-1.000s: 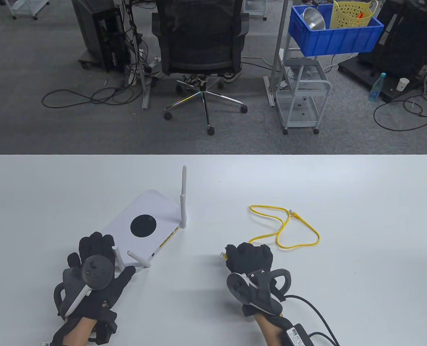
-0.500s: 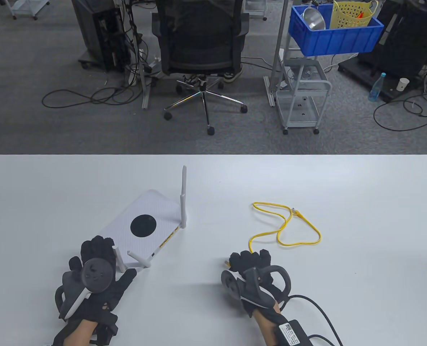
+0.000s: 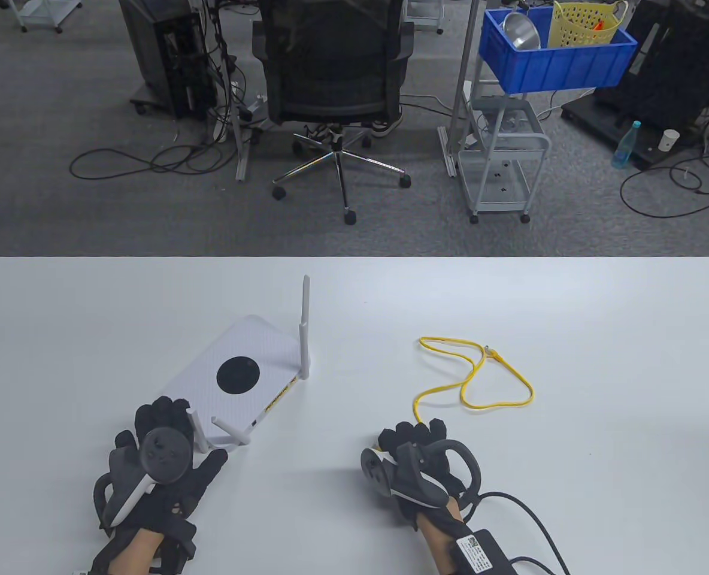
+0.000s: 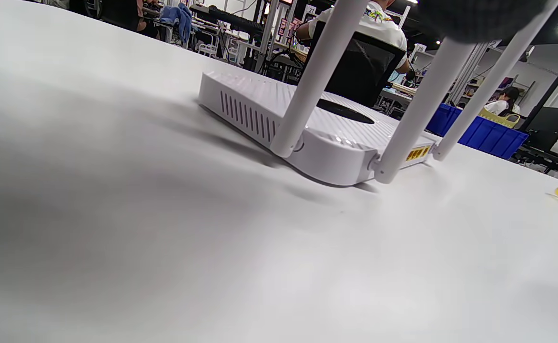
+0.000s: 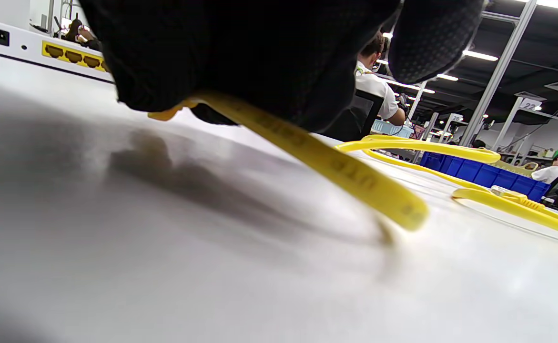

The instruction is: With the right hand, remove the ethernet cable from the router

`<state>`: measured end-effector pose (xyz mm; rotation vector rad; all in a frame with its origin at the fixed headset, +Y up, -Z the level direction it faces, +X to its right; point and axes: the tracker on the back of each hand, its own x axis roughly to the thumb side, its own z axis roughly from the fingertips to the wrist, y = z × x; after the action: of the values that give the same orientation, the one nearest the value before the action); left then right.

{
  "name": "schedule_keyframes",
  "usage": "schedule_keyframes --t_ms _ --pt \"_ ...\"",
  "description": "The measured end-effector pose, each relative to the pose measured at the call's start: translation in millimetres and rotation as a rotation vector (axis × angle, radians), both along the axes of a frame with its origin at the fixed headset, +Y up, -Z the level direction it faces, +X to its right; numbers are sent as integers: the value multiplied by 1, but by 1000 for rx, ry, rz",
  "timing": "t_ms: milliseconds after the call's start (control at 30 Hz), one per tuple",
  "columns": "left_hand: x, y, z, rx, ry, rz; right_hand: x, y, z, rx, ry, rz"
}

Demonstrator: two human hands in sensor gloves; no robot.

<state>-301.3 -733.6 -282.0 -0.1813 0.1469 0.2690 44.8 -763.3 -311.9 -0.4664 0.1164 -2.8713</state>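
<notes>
The white router [image 3: 238,374] with a black disc and several antennas lies left of centre; its yellow ports [image 5: 71,56] show empty in the right wrist view. My left hand [image 3: 160,446] rests on the router's near corner among the antennas [image 4: 307,90]. The yellow ethernet cable [image 3: 480,374] lies looped on the table, free of the router. My right hand [image 3: 414,443] grips the cable's near end [image 5: 307,145] just above the table, well to the right of the router. The plug is mostly hidden by the fingers.
The white table [image 3: 600,335] runs wide to the right and back. A black cord [image 3: 528,515] trails from my right wrist. Beyond the far edge stand an office chair [image 3: 336,78] and a cart with a blue bin [image 3: 555,60].
My right hand has drawn back toward the near edge with the cable end, dragging the loop slightly. The left hand slid a little nearer too. The router has not moved.
</notes>
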Motion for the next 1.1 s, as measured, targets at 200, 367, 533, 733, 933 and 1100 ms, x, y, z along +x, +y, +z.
schedule_keyframes --t_ms 200,367,533,733,933,1100 --pt "0 0 1 -12 5 -5 1 5 2 -20 -11 18" --pt "-1 1 2 -21 4 -3 14 29 9 25 17 -106" --pt "-1 0 3 -21 -16 -16 24 49 18 22 41 -239" --pt "0 -1 3 -25 -23 -31 23 44 16 -40 23 -201" --pt "1 0 3 -32 -35 -18 26 42 13 -59 27 -242" --pt "1 -1 3 -33 -33 -18 25 42 14 -67 28 -238"
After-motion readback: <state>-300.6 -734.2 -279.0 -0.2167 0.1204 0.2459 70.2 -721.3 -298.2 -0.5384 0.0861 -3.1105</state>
